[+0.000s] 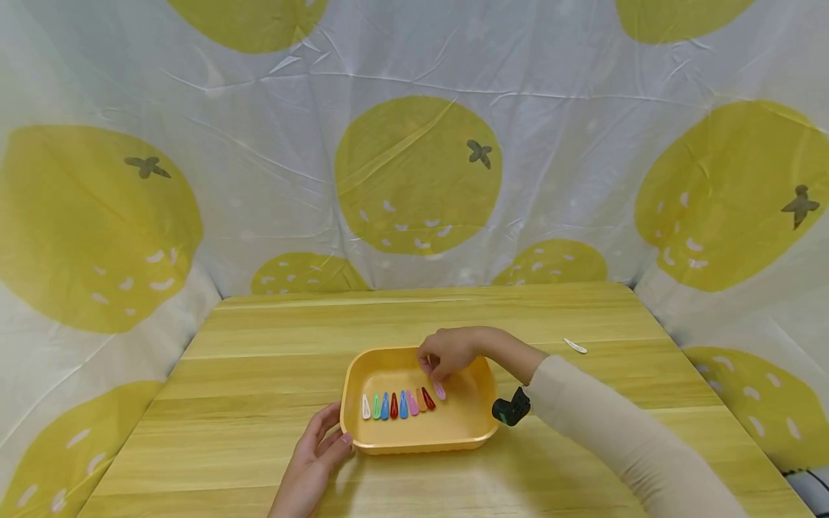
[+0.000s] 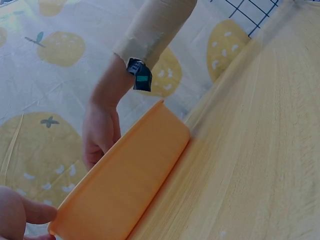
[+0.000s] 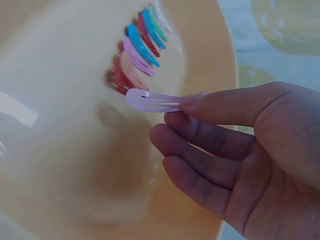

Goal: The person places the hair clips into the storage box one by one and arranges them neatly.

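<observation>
My right hand [image 1: 453,348] is over the right half of a yellow plastic tray [image 1: 421,447], pinching a pale pink snap hair clip [image 3: 150,101] between thumb and index finger. The clip's rounded end points away from the fingertips, above the tray floor. Inside, a row of hair clips runs from a white clip [image 1: 365,407] through a green clip [image 1: 377,406], blue, red, pink and orange ones to a dark red clip [image 1: 428,398]. At the tray's near left corner my left hand [image 1: 311,459] grips the rim, thumb on top; its other fingers are partly hidden.
A lone white hair clip [image 1: 575,346] lies on the wooden table [image 1: 259,403], right of and beyond the tray. A black device [image 1: 512,407] is worn on the right wrist. Fruit-patterned cloth [image 1: 414,57] hangs behind the table and along both sides.
</observation>
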Tool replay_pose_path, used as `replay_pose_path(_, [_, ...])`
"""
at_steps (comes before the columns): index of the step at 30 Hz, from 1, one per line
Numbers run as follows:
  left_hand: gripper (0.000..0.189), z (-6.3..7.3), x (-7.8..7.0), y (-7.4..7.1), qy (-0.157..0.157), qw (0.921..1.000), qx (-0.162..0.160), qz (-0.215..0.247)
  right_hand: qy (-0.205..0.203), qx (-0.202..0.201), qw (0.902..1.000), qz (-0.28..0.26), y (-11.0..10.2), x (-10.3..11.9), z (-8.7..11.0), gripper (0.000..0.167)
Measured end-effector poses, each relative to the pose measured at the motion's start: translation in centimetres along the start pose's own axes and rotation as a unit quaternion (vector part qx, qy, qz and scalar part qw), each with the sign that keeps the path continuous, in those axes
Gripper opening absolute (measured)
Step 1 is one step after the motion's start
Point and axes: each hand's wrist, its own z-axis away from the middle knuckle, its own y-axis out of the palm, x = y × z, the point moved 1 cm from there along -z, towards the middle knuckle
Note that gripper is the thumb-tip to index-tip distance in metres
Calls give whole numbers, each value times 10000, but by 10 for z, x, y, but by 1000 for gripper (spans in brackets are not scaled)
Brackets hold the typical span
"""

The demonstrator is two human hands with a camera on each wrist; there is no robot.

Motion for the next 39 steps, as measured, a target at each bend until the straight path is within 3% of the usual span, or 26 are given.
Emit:
replay_pose_path(5, [56,0,0,-1,4,10000,3,-7,61,103,9996,257,7,-2,-3,12])
replay_pose_path(15, [56,0,-1,0,28,10000,-34,-33,119,282,9992,267,18,-3,-10,18])
replay_pose_path(24, [56,0,0,0,2,10000,-51,-25,104,266,9988,395,18,-1,-12,12])
replay_pose_path(39, [58,0,-1,-1,-17,9999,-21,-147,395,202,9966,700,21,0,-12,23])
